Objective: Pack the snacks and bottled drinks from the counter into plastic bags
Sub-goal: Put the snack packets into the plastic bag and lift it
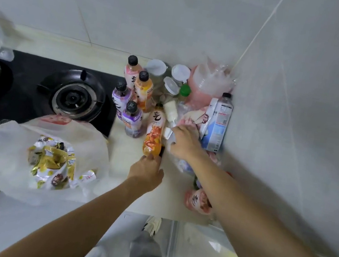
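Note:
My left hand (146, 172) grips the lower end of an orange drink bottle (154, 132) that leans tilted over the counter (125, 152). My right hand (184, 141) is closed on a thin clear plastic bag (178, 158) lying crumpled beside that bottle. Two purple bottles (132, 118), a pink one (131, 71) and another orange one (143, 90) stand upright just left of it. A white plastic bag (28, 151) lies open at the left with several gold snack packets (53, 163) inside. A pink bottle (197, 199) lies on its side near the counter's front edge.
A black gas hob (74, 96) takes up the left of the counter, partly under the white bag. In the corner stand white-lidded jars (180, 72), a green-capped bottle (185, 91), stacked pink cups (210, 86) and a blue-and-white carton (216, 126) against the tiled wall.

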Motion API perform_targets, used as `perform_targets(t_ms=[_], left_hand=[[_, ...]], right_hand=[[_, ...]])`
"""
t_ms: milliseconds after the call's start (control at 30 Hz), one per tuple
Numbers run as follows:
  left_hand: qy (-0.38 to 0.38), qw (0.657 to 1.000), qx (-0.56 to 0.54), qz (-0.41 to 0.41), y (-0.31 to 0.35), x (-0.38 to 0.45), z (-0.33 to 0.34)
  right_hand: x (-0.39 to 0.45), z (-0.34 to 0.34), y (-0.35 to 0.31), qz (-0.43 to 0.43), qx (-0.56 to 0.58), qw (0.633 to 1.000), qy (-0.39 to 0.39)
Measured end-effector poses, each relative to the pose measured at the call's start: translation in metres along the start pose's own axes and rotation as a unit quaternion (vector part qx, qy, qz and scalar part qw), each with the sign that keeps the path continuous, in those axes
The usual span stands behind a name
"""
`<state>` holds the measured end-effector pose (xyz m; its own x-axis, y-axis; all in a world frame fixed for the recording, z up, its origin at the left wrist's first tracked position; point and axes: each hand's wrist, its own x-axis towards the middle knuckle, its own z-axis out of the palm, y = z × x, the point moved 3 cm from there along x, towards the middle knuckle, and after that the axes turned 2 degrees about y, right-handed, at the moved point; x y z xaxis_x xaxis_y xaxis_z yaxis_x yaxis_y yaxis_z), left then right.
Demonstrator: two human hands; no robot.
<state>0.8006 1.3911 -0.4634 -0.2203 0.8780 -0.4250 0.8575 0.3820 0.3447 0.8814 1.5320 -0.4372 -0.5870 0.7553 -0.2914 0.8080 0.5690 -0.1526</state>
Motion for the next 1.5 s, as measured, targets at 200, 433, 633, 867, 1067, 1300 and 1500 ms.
perform_targets(t_ms=[200,433,633,867,1067,1300,1500], left_hand=[[0.012,1.0,0.009,0.011,-0.003,0.009,0.032],[0.028,0.997,0.075,0.014,-0.008,0.002,0.051],[0.047,0.997,0.059,-0.007,-0.018,-0.009,0.053],[0.089,0.995,0.033,-0.019,-0.029,0.006,0.047],[0.075,0.996,-0.016,-0.036,-0.035,0.014,0.055],[0.061,0.993,-0.088,-0.045,-0.032,0.012,0.051],[0.069,0.98,-0.176,-0.062,-0.019,0.014,0.02]], right_hand=[[0.017,0.027,0.012,-0.074,-0.044,0.996,-0.026],[0.012,0.034,0.011,-0.118,-0.08,0.99,-0.014],[0.004,0.039,0.008,-0.109,-0.097,0.989,0.006],[0.004,0.05,0.002,-0.148,-0.084,0.985,0.012],[0.007,0.052,-0.01,-0.125,-0.095,0.987,0.015],[0.009,0.045,0.001,-0.099,-0.071,0.992,0.02],[0.008,0.007,0.022,0.007,-0.001,0.989,0.149]])
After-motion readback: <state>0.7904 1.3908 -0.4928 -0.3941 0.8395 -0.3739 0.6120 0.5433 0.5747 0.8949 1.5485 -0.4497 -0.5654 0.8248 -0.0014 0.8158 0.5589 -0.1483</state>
